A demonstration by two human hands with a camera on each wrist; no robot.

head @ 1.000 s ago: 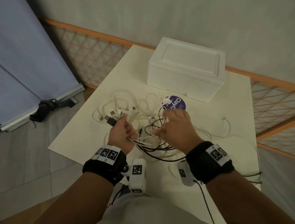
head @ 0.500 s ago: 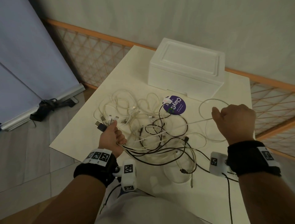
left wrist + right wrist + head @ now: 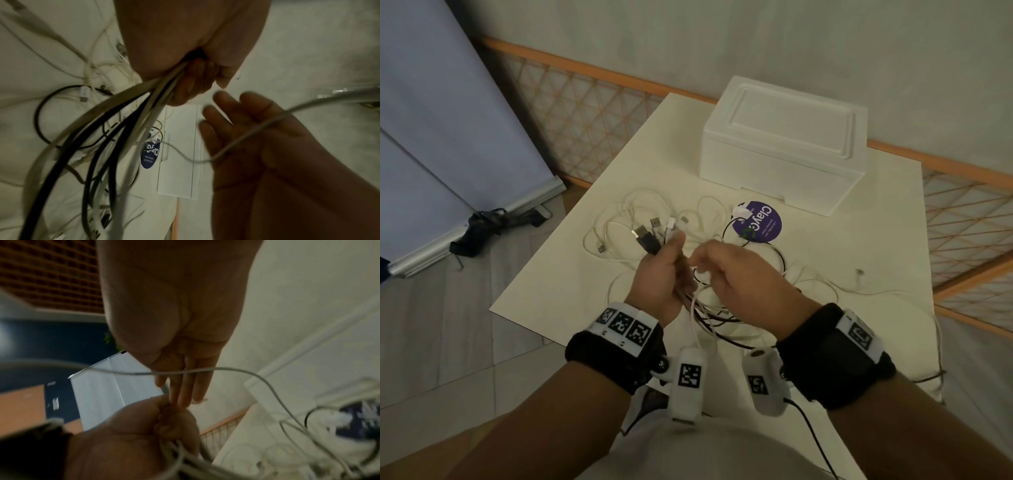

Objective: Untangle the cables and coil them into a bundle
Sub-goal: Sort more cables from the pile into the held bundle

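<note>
Cables (image 3: 690, 310): perhaps six, left hand (image 3: 659, 279) gripping.

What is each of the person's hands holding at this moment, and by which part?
The left hand grips a bunch of cables just below their plugs. The right hand has straight fingers with one thin white cable draped across them.

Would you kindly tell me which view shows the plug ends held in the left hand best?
The head view: the plug ends fan out above the left hand. The left wrist view shows only cords leaving the fist; the right wrist view shows blurred cords.
</note>
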